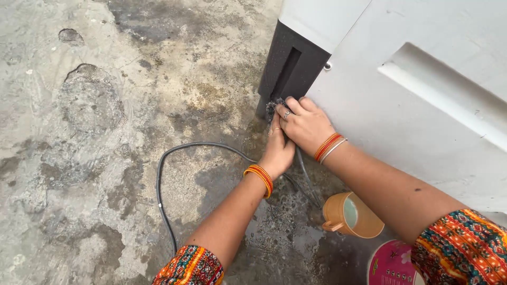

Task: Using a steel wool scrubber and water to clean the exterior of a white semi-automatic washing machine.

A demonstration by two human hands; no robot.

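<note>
A dark, wiry scrubbing pad (273, 106) sits pressed against the lower corner of a white appliance (422, 121), right where its smooth white panel meets a black, matte, grainy side panel (289, 68) with a long recessed slot. The right hand (306, 125) lies over the pad with fingers curled down on it, a ring on one finger, clamping the pad to the corner. The left hand (278, 149) comes up from below, its fingers closed together and tucked under the right hand at the same spot; whether it grips the pad itself cannot be told, since the right hand covers the contact. Both wrists carry orange and red bangles, and the sleeves are a bright patterned cloth.

The white panel is flat and hard, with one raised, slanted rib (443, 89) higher up. A grey cable (161, 184), round and rubbery, loops out across the floor to the left and runs back under the hands toward the appliance base.

The concrete floor (95, 132) is rough, stained and pitted, darker and wet near the hands. An orange plastic mug (351, 215) lies tilted on the wet patch just beside the right forearm, and a round pink container (392, 266) shows at the bottom edge. To the left the floor lies open; to the right the appliance wall closes the space.
</note>
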